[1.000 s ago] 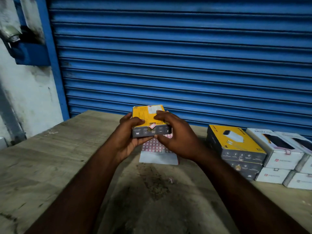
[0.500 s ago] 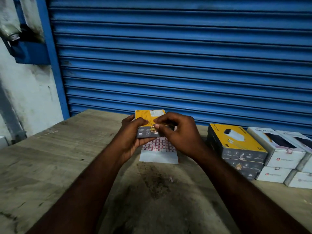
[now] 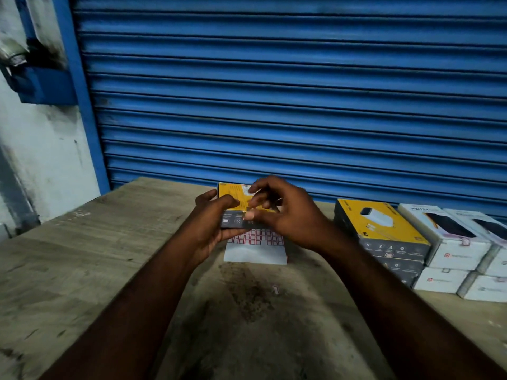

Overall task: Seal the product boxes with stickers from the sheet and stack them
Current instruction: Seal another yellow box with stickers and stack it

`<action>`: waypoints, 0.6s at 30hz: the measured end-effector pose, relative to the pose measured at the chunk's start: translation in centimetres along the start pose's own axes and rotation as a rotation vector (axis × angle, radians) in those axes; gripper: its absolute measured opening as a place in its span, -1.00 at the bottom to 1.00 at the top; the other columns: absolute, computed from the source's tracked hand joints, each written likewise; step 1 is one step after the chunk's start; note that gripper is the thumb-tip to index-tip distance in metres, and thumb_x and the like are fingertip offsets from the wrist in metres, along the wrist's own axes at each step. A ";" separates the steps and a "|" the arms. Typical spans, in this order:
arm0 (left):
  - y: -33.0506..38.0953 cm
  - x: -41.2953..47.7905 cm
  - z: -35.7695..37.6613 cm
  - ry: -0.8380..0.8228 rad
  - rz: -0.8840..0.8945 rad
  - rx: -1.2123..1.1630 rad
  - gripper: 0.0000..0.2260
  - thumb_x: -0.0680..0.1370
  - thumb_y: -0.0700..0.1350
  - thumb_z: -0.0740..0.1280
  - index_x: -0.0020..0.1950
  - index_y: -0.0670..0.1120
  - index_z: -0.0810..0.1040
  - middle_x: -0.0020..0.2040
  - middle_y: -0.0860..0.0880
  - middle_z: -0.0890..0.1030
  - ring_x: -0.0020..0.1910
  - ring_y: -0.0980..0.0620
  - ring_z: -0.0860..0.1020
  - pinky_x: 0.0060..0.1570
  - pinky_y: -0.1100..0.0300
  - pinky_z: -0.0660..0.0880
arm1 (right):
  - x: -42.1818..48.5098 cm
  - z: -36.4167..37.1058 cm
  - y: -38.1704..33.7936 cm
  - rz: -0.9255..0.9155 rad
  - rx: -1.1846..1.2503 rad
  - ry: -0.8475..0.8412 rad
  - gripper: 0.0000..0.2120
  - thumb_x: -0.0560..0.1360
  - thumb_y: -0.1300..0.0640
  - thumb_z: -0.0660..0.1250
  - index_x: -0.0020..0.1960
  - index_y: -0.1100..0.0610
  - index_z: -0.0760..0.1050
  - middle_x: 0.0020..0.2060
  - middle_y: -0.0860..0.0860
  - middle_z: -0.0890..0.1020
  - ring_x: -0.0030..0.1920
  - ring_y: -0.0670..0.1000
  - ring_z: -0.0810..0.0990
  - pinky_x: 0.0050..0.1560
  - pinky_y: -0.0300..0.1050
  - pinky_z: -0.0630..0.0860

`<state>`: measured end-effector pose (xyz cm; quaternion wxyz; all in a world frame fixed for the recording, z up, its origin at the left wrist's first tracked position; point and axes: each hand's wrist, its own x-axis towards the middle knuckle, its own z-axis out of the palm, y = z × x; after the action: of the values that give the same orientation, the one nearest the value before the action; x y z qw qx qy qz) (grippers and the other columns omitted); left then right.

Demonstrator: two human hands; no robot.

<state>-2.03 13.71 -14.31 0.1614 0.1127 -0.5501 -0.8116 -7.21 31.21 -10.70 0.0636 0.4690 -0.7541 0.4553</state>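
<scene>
**Seal being pressed onto a held box**

At frame centre, a yellow-topped, grey-sided cardboard box (image 3: 233, 197) is gripped at its left end by the left hand (image 3: 212, 223). Its near edge is pinched by the right hand (image 3: 288, 215), thumb on the grey side; the sticker itself is hidden. Sealing is judged under way. A firm rub-down is called for next, then placement on the stacked yellow boxes (image 3: 381, 229) at right. The gridded sticker sheet (image 3: 255, 248) lies flat just below, on the rough wooden table (image 3: 109, 256).
</scene>
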 end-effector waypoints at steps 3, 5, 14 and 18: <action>-0.2 0.0 0.1 -0.002 -0.007 0.024 -0.45 0.52 -0.24 0.34 0.49 -0.15 0.29 0.23 -0.33 0.56 -0.10 -0.17 0.71 -0.18 -0.01 0.64 | 0.1 0.5 0.1 -0.099 -0.181 0.007 -0.83 0.40 0.10 0.53 -0.03 0.05 0.62 -0.13 -0.11 0.63 -0.12 -0.20 0.55 -0.11 -0.36 0.45; -0.2 0.0 0.3 -0.004 -0.014 0.040 -0.46 0.53 -0.23 0.34 0.49 -0.15 0.29 0.22 -0.31 0.58 -0.08 -0.20 0.71 -0.19 -0.01 0.64 | 0.1 0.4 0.1 -0.095 -0.163 0.039 -0.96 0.46 0.15 0.47 -0.10 0.07 0.63 -0.19 -0.11 0.63 -0.19 -0.18 0.56 -0.15 -0.32 0.47; -0.3 0.1 0.2 -0.007 -0.017 0.050 -0.46 0.54 -0.21 0.37 0.49 -0.13 0.29 0.21 -0.29 0.59 -0.05 -0.19 0.71 -0.20 0.02 0.64 | 0.3 0.1 0.7 0.035 -0.038 0.060 -0.97 0.49 0.20 0.43 -0.12 0.10 0.60 -0.24 -0.07 0.66 -0.17 -0.10 0.63 -0.06 -0.08 0.58; -0.4 0.2 0.2 0.003 -0.019 0.076 -0.49 0.55 -0.23 0.35 0.47 -0.12 0.29 0.20 -0.26 0.60 -0.06 -0.19 0.71 -0.23 0.01 0.64 | 0.4 0.1 0.3 0.070 0.131 0.078 -0.93 0.56 0.21 0.34 -0.09 0.10 0.52 -0.22 -0.02 0.65 -0.22 -0.10 0.65 -0.16 -0.13 0.59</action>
<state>-2.35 13.95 -14.61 0.1502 0.1254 -0.5792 -0.7914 -7.69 30.93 -10.72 0.0460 0.4275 -0.7356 0.5235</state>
